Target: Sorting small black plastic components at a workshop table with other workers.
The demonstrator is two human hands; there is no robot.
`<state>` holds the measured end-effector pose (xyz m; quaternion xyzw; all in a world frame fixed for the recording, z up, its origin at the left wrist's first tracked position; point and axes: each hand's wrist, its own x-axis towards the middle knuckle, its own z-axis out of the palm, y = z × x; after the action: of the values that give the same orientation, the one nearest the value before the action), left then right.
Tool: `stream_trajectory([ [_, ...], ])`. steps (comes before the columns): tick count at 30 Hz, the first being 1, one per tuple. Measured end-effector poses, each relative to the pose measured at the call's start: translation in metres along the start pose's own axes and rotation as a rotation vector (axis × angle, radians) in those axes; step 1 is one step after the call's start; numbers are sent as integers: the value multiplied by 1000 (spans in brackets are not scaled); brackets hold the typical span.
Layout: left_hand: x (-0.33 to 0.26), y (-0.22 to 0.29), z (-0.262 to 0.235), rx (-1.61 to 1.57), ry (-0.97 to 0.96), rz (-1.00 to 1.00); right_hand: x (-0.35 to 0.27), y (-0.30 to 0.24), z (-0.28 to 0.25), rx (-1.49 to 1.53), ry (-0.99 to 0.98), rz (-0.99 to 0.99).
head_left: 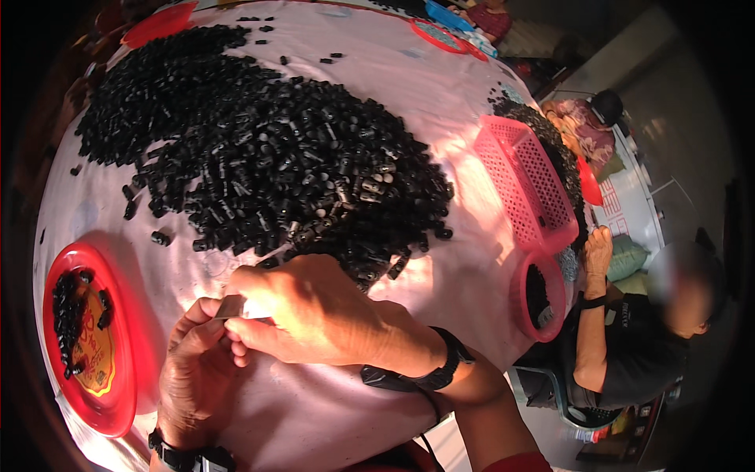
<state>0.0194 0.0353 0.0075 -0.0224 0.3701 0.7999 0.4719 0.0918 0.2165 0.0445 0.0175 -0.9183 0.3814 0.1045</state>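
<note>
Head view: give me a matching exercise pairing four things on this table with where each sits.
Things:
1. red plate
2. pink basket
3. heap of small black parts
4. small grey strip

Places:
A. spread over the middle of the pink cloth
B. pinched between both hands
C. at the table's left edge, with a few black parts on it
D. on the right side, near the seated person

Pairs: 1-C, 2-D, 3-A, 4-B

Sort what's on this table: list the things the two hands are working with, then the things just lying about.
In use:
left hand
right hand
small grey piece pinched between both
heap of black parts
red plate holding some parts

Lying about:
pink basket
pink bowl
far red plate
</note>
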Motion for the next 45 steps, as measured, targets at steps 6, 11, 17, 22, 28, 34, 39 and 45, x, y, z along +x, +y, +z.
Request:
stream_trajectory([
  [6,-3,-4,17,-20,98,-14,0,7,-2,131,-15,-46],
  [11,-4,-4,11,35,69,6,1,6,2,121,45,-64],
  [17,0,-3,7,24,9,11,1,7,7,168,55,-56],
  [22,-2,-7,-3,40,34,12,1,10,4,135,37,-47],
  [28,2,-4,-10,27,-25,-8,2,14,11,156,57,-74],
  [34,3,-4,-6,28,-41,-20,2,14,9,91,27,-73],
  [39,2,-4,-1,27,-24,-9,3,17,11,115,31,-78],
  [45,0,-3,-10,22,14,-2,3,14,9,190,38,-126],
])
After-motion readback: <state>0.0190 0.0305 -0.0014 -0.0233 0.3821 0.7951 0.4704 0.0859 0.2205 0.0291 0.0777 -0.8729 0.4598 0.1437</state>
